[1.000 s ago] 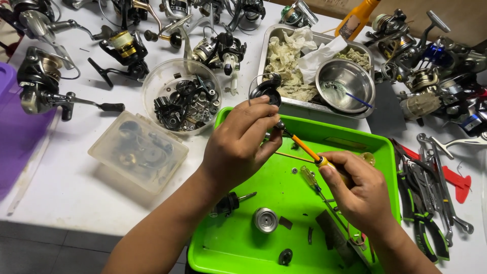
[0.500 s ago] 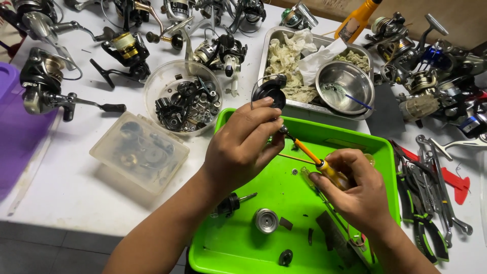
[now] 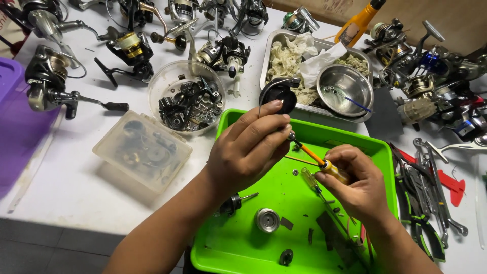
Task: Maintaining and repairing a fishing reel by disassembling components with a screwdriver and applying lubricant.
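Note:
My left hand [image 3: 248, 147] is closed around a black fishing reel part [image 3: 279, 94], whose round black end sticks out above my fingers. My right hand [image 3: 355, 180] grips an orange-handled screwdriver [image 3: 317, 158], and its tip meets the part at my left fingertips. Both hands hover over a bright green tray [image 3: 233, 243]. On the tray lie a silver spool [image 3: 267, 219], a black knob with a shaft [image 3: 234, 203], a second screwdriver [image 3: 309, 178] and small black pieces.
Several fishing reels [image 3: 50, 83] crowd the white table's back and right. A clear bowl of black parts [image 3: 188, 97], a clear lidded box [image 3: 142, 150], a metal tray with rags [image 3: 289, 58], a steel bowl [image 3: 347, 83], pliers [image 3: 418, 203] and a purple bin [image 3: 20, 127] surround the green tray.
Both hands stay together over the green tray; the screwdriver's angle shifts slightly as my right hand works it against the part.

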